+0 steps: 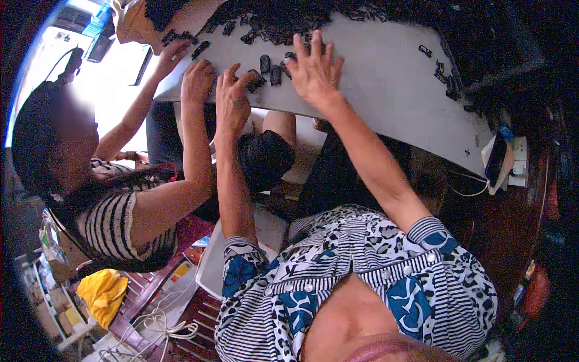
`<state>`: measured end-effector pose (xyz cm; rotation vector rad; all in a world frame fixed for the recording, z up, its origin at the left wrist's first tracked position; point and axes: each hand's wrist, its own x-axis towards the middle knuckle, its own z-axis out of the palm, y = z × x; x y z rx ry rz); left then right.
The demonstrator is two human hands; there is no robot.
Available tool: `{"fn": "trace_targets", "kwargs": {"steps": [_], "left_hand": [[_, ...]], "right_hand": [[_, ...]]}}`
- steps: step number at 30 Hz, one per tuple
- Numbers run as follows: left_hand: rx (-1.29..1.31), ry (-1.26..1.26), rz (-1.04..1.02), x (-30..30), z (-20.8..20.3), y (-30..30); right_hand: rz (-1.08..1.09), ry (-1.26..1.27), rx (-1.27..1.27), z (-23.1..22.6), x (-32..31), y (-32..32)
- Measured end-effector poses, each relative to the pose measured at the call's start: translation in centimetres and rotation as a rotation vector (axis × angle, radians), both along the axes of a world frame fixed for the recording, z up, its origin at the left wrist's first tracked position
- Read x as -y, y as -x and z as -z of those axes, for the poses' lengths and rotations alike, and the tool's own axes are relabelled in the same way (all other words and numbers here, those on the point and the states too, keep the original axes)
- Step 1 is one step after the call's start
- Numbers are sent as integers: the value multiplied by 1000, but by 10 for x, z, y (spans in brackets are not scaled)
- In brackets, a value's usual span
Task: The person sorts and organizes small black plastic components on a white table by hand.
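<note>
My left hand [233, 99] rests at the near edge of the grey-white table, its fingers bent and the thumb apart from the forefinger. The thumb tip touches a small cluster of black parts [256, 82]; nothing shows between the fingers. Spread wide and palm down, my right hand [317, 71] hovers or lies over the table. By its fingertips is a black part [291, 56], partly covered. Between my hands lie two small oblong black pieces [275, 75], apart from each other. What kind of part these are is too small to tell.
At my left a person in a striped top [111, 220] works at the same table [386, 78], both hands [196, 84] near black pieces. A heap of black parts [283, 27] covers the far side. More lie at the right edge, near a phone [497, 158] and power strip [519, 158].
</note>
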<state>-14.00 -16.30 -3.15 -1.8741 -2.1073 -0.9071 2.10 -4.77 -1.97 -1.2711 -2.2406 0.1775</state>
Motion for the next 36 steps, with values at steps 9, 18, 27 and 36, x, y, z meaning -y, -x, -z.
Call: {"fn": "trace_targets", "kwargs": {"steps": [9,18,27,36], "left_hand": [[128,35,-318,-4,28,-67],[67,137,-465,-13,36,-47],[159,170,-474,-1,23,-11],[69,-21,-435,-7,-30,-20]], "right_hand": [[-673,-317,388,15,-52,-56],[-472,45,295,17,23,-5],[-570,78,220,-7,40,10],[-601,-355,99,-28,-60,-66]]}}
